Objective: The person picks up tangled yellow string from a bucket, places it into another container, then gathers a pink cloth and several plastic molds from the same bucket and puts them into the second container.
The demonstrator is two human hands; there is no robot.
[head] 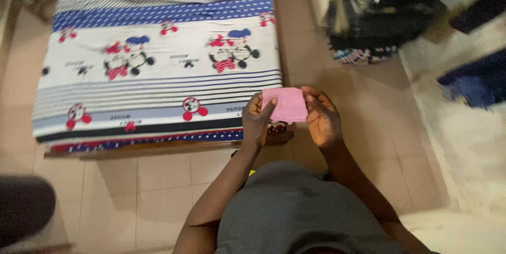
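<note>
Much of what surrounds me is cut off or blurred: the dark heap of bags (390, 11) at upper right is smeared, the blue cloth (477, 82) on the pale surface at right is hard to read, and a dark rounded shape (23, 209) at lower left I cannot identify. My grey-clad body (300, 212) hides the floor right below me.

I hold a small pink rectangular piece of cloth (285, 104) up in front of me, over the near corner of the low mattress with its striped, cartoon-printed sheet (158, 59). My left hand (257, 119) pinches the cloth's left edge, thumb lying across its face, fingers curled behind and out of sight. My right hand (322, 119) grips the right edge, fingers bent over the top corner; how far they reach behind I cannot tell. Both forearms angle upward from my body, wrists close together above the beige tiled floor (137, 190).
</note>
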